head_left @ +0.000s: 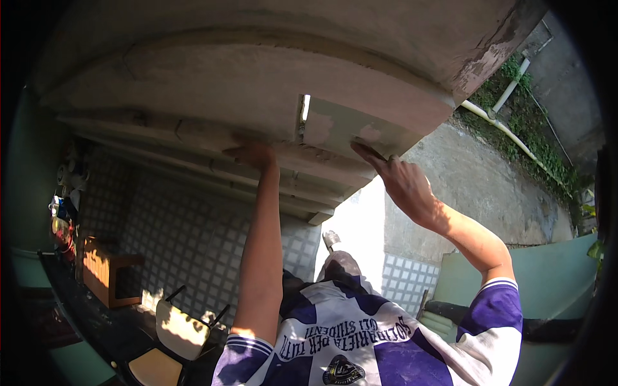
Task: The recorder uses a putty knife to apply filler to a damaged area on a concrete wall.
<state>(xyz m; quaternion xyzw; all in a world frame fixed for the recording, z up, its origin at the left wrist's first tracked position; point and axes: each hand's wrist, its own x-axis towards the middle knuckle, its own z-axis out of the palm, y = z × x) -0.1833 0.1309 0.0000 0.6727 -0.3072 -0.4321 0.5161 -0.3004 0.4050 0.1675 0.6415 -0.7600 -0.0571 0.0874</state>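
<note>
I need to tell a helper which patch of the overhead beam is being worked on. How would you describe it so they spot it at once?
Start at the big concrete beam overhead and follow its lower face rightward to the narrow bright slot. Just right of the slot lies a smooth grey-green patch, with the right hand reaching its lower edge. The concrete around it is rougher and pinkish-brown.

We see a tiled wall point(187, 238) at left in shade, a wooden cabinet point(106, 273) beside it, a chair point(177, 331) below, and a sunlit concrete wall point(476, 186) at right.
</note>
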